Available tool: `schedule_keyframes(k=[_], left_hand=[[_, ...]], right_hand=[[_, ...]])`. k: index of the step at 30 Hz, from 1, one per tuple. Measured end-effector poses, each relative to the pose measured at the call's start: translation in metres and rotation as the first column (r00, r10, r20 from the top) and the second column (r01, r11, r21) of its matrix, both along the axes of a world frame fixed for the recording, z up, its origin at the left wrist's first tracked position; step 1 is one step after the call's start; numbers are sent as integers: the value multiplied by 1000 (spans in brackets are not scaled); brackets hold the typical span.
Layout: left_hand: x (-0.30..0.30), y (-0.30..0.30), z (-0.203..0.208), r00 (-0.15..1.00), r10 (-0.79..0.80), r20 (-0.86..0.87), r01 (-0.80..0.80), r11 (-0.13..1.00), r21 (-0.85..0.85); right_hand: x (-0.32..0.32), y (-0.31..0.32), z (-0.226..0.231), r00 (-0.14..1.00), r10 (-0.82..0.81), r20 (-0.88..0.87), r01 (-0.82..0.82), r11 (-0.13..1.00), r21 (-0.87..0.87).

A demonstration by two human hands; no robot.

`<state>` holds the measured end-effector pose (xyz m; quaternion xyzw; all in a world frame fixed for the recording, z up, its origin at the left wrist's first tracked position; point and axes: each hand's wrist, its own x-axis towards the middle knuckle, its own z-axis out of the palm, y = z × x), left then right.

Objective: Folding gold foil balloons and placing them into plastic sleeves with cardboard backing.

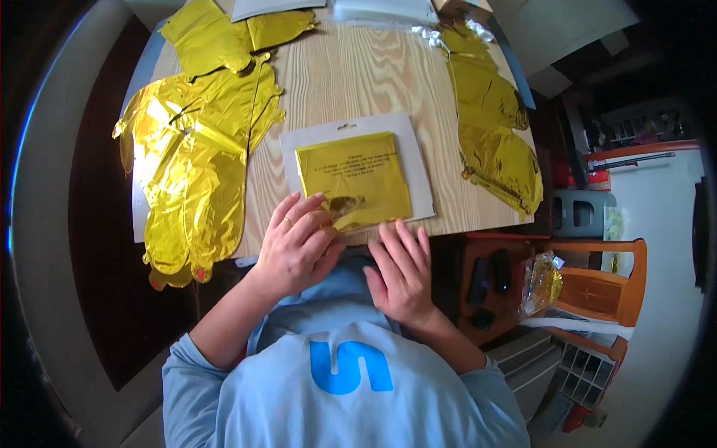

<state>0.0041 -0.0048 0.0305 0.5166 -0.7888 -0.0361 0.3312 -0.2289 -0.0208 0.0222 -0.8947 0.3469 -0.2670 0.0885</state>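
In front of me on the table lies a pale card [422, 168] with a hanging slot along its far edge. On the card sits a folded gold foil balloon [358, 160], flat and roughly rectangular, with dark print across it. My left hand [295, 246], a ring on one finger, is closed with bent fingers at the near left corner of the folded foil; its thumb is partly hidden. My right hand [403, 272] rests by the near edge of the card, its fingers stretched out and slightly apart, with nothing in them.
Large unfolded gold foil balloons [198, 164] cover the table's left side, and more gold foil [497, 142] runs along the right. Clear plastic sleeves [385, 11] lie at the far edge. To the right stands a wooden chair [597, 287] beside a crumpled clear bag [541, 284].
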Motion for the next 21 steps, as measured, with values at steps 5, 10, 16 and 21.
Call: schedule_keyframes(k=[5, 10, 16, 21], left_hand=[[-8, -12, 11, 999, -2, -44, 7, 994, 109], [-1, -20, 4, 996, -83, -43, 90, 975, 203], [4, -22, 3, 992, -106, -63, 118, 965, 234], [6, -18, 4, 991, -101, -91, 119, 966, 228]], right_hand=[[-25, -35, 38, 981, -11, 196, 30, 995, -94], [-20, -160, 60, 961, -105, 255, 77, 990, 119], [4, -367, 20, 945, -313, 96, 305, 948, 92], [30, -410, 33, 845, -377, -378, 492, 826, 275]])
